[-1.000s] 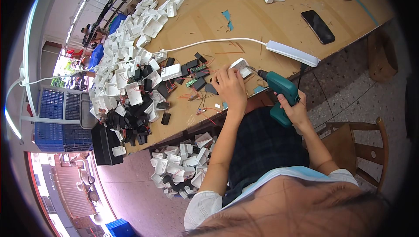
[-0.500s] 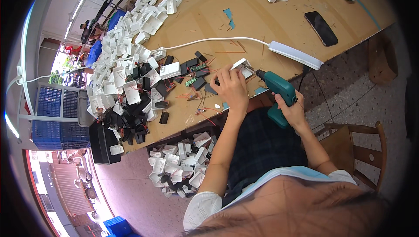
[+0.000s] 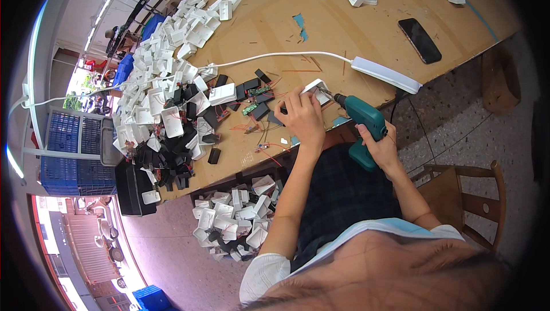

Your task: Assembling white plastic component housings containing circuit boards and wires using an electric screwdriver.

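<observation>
My right hand is closed round the handle of a green power screwdriver, its shaft pointing left. The screwdriver's tip reaches into an open white plastic case near the table's front edge. Against the case, my left hand grips it with curled fingers, which hide much of it. A small black part shows by the left fingers, too covered to name. Left of that hand lie black boxes, a green circuit board and thin red wires.
White plastic cases heap along the table's left and far side. A white power strip with its cable crosses the middle. A dark phone lies at right. Below stands a crate of white cases, and a wooden chair is at right.
The view has shifted slightly. Both hands keep their hold, and the screwdriver stays at the white case with only a slight change of angle.
</observation>
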The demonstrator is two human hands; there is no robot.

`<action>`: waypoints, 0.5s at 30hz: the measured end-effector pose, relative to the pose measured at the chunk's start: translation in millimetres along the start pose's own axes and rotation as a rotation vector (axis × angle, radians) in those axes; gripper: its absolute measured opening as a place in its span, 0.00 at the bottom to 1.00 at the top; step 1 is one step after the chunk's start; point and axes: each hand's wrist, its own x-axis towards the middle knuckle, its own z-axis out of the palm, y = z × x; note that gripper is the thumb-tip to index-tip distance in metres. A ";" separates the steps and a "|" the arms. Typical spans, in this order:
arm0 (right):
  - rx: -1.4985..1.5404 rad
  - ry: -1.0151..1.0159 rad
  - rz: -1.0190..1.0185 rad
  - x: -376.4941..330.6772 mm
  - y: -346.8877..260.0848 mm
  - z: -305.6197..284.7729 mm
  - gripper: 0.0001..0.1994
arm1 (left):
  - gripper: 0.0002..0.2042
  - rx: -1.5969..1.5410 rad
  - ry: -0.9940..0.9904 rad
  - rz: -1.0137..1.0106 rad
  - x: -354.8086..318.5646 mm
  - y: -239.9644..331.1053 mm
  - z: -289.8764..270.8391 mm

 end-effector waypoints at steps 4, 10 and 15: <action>-0.009 0.013 0.006 -0.2 -5.1 1.0 0.15 | 0.05 0.001 -0.002 -0.009 0.7 0.9 -1.1; -0.058 -0.041 0.067 -3.1 -8.6 -0.4 0.14 | 0.05 -0.004 -0.003 -0.011 0.7 0.5 -1.8; -0.048 -0.032 0.052 -4.7 -5.8 1.6 0.13 | 0.05 -0.015 -0.010 -0.018 0.4 0.2 -1.0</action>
